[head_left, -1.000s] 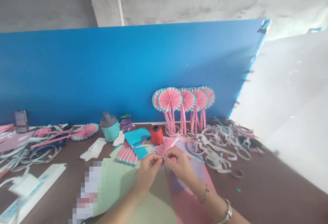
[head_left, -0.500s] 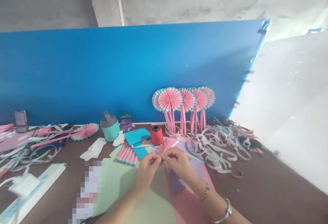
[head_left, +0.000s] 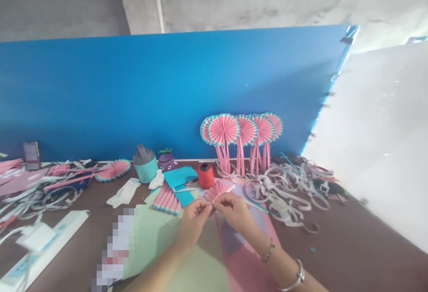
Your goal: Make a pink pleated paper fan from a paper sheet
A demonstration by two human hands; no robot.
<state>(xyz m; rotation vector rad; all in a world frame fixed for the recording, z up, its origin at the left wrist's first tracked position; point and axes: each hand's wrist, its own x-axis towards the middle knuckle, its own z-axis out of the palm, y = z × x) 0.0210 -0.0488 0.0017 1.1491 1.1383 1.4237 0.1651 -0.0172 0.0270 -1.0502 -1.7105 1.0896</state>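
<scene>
Both grips, left hand (head_left: 194,220) and right hand (head_left: 234,214), pinched on the narrow end of the pleated pink fan (head_left: 219,188), around mid-width of the tabletop (head_left: 341,256), short of its back edge. Teal lidded cup (head_left: 146,170) and purple pot (head_left: 166,162) with green leaves stand by that edge, left of centre; cup contents hidden. Brown surface, blue partition (head_left: 150,91) along back edge, grey concrete (head_left: 250,2) above.
</scene>
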